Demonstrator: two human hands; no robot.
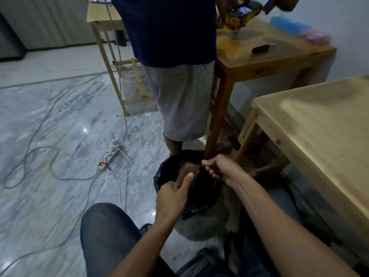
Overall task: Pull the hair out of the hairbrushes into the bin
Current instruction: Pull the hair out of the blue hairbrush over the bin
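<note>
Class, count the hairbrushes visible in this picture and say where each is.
2: one hairbrush held over the bin by the left hand; a dark one on the far table. Others may be hidden.

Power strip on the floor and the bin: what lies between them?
In the head view, only marble floor crossed by loose cables separates the power strip from the bin.

Hairbrush [186, 172] over black-lined bin [199, 196]

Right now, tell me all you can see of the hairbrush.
The hairbrush is a paddle type with a brownish pad studded with pale pins, facing up and tilted away over the black-lined bin. The left hand grips its near end, thumb lying on the pins. The right hand pinches at its far edge. Its handle is hidden, and any hair is too dark to tell.
</note>
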